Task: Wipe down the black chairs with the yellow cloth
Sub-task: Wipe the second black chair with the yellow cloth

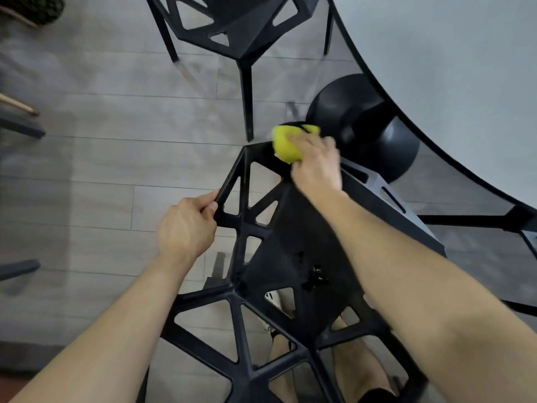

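A black chair with triangular cut-outs stands right below me, seen from above. My left hand grips the left edge of its seat frame, fingers curled round the bar. My right hand holds the yellow cloth and presses it onto the chair's far front corner. The hand looks motion-blurred. A second black chair of the same design stands farther away at the top of the view.
A round white table with a dark rim fills the upper right, and its black rounded pedestal base sits just beyond the cloth. Grey plank floor lies to the left. My legs show through the chair's back.
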Tool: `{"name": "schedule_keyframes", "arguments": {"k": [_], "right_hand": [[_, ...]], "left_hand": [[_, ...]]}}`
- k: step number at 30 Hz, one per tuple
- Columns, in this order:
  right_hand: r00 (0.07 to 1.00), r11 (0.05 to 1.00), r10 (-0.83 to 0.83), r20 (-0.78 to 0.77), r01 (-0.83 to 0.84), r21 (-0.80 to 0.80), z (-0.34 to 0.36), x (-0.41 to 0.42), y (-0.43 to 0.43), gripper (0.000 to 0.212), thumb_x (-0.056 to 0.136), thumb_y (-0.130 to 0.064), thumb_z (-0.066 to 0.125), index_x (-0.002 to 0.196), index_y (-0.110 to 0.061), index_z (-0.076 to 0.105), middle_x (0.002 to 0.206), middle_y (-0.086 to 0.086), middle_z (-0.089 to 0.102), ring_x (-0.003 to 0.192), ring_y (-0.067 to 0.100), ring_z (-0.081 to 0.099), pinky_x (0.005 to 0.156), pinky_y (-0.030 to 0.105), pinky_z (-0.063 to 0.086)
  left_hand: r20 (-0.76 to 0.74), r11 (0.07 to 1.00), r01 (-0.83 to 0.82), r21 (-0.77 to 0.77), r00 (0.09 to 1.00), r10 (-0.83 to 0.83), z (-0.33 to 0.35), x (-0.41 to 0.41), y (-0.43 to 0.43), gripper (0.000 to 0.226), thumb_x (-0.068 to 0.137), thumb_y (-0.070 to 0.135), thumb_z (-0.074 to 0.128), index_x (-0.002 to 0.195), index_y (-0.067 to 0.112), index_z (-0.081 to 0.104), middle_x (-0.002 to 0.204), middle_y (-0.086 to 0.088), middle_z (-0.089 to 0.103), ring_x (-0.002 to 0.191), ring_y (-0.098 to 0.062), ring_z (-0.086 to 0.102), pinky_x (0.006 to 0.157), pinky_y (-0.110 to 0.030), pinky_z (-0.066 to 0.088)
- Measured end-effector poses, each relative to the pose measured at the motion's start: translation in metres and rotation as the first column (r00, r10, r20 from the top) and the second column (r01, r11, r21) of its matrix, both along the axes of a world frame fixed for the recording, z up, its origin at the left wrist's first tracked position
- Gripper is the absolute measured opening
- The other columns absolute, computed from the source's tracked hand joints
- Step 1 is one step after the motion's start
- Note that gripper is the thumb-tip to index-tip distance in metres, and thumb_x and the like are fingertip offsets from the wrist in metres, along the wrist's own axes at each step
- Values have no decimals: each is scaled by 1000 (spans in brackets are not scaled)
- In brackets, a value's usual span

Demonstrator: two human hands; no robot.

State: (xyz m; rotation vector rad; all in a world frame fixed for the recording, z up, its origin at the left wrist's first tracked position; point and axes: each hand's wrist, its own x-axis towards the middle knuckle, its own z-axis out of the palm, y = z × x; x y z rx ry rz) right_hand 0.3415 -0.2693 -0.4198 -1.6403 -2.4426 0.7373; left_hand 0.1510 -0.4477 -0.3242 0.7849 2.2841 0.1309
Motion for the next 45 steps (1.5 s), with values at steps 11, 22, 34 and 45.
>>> {"name": "schedule_keyframes", "arguments": {"k": [11,22,34,45], "right_hand": [[941,970,236,-243,-244,-4,-8,-9,-58,80,88,4,58,160,-29,42,174,-1,21,163,23,8,132,54,12],[930,953,209,-304,-264,-152,5,-22,-124,83,89,16,54,163,-18,37,175,5,19,164,22,3,131,53,8],[984,984,120,-129,-135,-118,-16,28,-156,88,81,19,54,158,-22,47,174,5,24,164,28,3,130,58,11],[987,994,-110,-121,109,-17,-28,15,-128,96,80,19,49,165,-24,33,176,7,15,164,28,0,130,58,14]], "left_hand": [[-24,999,10,35,1000,-10,-5,2,-4,40,111,30,48,141,49,67,101,0,82,99,-30,77,89,-48,60],[-50,999,30,45,998,-28,-5,2,-4,40,112,29,48,142,47,67,88,-5,80,99,-31,74,86,-47,59],[-2,998,-2,59,1000,2,-7,2,-6,41,112,26,45,141,44,69,107,3,81,96,-30,77,89,-49,60],[-10,994,-24,110,1000,25,-15,4,-11,40,112,29,46,142,43,68,110,3,80,94,-28,78,95,-49,59]]}}
